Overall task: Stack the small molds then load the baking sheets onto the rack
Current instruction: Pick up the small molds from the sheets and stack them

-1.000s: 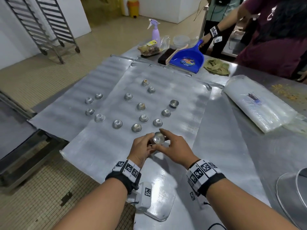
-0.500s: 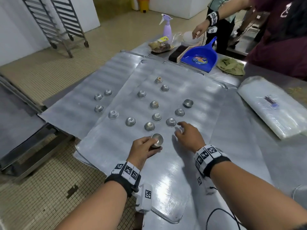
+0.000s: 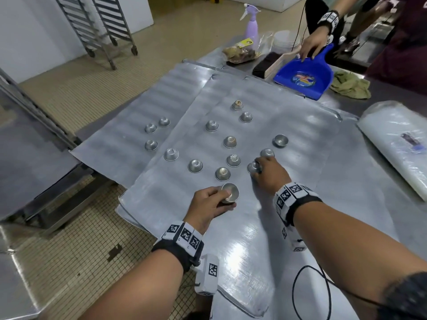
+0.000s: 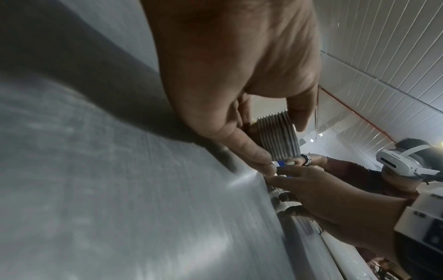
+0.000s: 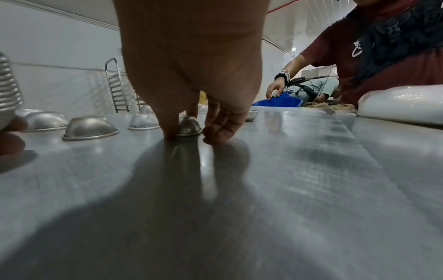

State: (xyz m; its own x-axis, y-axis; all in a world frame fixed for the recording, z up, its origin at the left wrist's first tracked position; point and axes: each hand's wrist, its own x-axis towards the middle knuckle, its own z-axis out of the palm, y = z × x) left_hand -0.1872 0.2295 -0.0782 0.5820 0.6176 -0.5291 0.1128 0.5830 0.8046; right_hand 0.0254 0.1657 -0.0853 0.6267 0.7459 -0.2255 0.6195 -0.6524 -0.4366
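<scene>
My left hand grips a stack of small metal molds near the front of the top baking sheet; the left wrist view shows the stack's ribbed rims pinched between thumb and fingers. My right hand reaches further in and pinches an upside-down mold that sits on the sheet, its thumb and fingers curled round that mold. Several other molds lie upside down over the sheet, one upright. A second sheet to the left carries three more molds.
Another person's hand rests on a blue dustpan at the table's far end, beside a purple spray bottle and a green cloth. A plastic-wrapped roll lies at right. Wheeled racks stand far left.
My right hand left the stack and moved forward and right onto a loose mold. The left hand kept hold of the stack and stayed near the sheet's front.
</scene>
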